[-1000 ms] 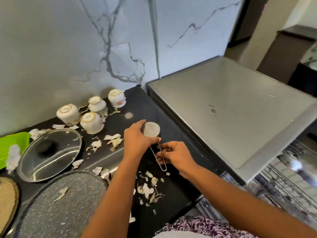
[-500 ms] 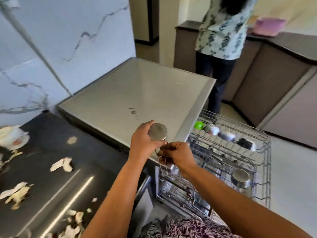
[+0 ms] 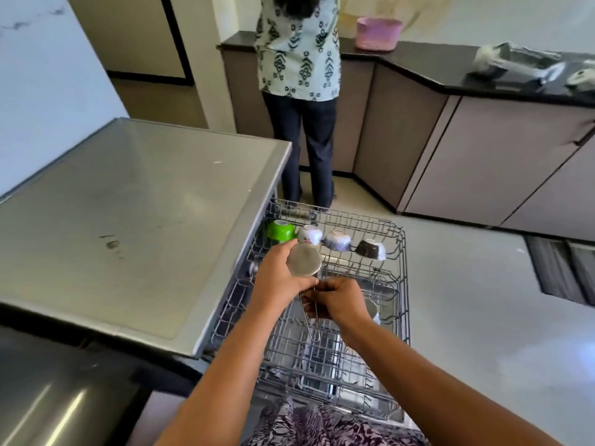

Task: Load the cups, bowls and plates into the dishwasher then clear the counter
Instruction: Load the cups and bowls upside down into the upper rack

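Both my hands hold a small steel cup with a long wire handle (image 3: 304, 260) above the pulled-out dishwasher rack (image 3: 401, 284). My left hand (image 3: 278, 280) wraps the cup's round body, its base facing up. My right hand (image 3: 338, 300) pinches the wire handle, whose loop hangs down below my fingers. Along the rack's far row sit a green cup (image 3: 280, 231), a white patterned cup (image 3: 309, 235), a white bowl (image 3: 337, 240) and a dark bowl (image 3: 371, 248), all turned over. Another steel vessel (image 3: 372, 309) shows just behind my right hand.
The dishwasher's flat steel top (image 3: 128, 220) lies to the left, the dark counter (image 3: 48, 397) at lower left. A person in a patterned shirt (image 3: 299, 59) stands beyond the rack at a black-topped counter (image 3: 434, 64) with a pink basket (image 3: 378, 33). Grey floor (image 3: 483, 317) lies right.
My view swung right from the littered counter to the open dishwasher. Both hands carried the steel cup from the counter, across the steel top, to above the rack.
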